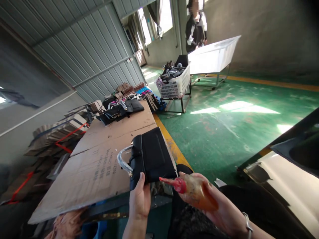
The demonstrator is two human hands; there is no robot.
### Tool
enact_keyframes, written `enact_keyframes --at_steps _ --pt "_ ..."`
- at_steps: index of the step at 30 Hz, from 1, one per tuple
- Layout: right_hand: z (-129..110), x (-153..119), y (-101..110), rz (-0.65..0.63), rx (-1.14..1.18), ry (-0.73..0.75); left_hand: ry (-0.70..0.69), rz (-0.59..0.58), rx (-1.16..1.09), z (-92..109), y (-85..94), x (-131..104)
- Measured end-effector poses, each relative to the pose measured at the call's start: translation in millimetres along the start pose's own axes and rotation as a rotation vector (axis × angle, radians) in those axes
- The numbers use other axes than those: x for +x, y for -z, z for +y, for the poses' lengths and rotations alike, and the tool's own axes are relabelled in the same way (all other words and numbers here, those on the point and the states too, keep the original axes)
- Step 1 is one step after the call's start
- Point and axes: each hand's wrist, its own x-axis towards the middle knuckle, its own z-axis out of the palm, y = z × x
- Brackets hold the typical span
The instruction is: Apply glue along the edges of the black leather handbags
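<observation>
A black handbag (153,152) lies tilted over the near right edge of the cardboard-topped table (99,169). Its curved handle (122,159) is wrapped in pale film and points left. My left hand (141,199) grips the bag's near end, thumb on top and the other fingers hidden beneath. In my right hand (196,196) is a squeeze bottle (199,192) with a red cap and a thin red nozzle, partly filled with amber liquid. The nozzle tip points left, close to the bag's near edge; whether it touches cannot be made out.
More black bags (122,109) are heaped at the table's far end. Stacked flat pieces (62,132) line the left side. Beyond stand a white basket (174,86) of dark items and a white bin (211,58), with a person (196,30) behind. A pale-topped surface (281,186) is at right.
</observation>
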Motion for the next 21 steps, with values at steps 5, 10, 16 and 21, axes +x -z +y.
enact_keyframes --at_steps 5,10,16,21 --pt "14.2 9.9 -6.6 0.037 0.01 0.02 0.044 -0.02 0.009 -0.4 6.7 -13.3" --pt "21.1 17.6 -12.7 0.085 0.092 0.049 0.031 -0.302 0.149 7.3 24.9 -26.7" --pt "8.1 15.7 -23.1 0.158 0.087 0.115 0.009 -0.39 0.255 9.2 42.0 -27.8" --pt "7.2 12.2 -29.4 0.178 0.06 0.097 0.031 -0.444 0.309 5.5 38.6 -28.9"
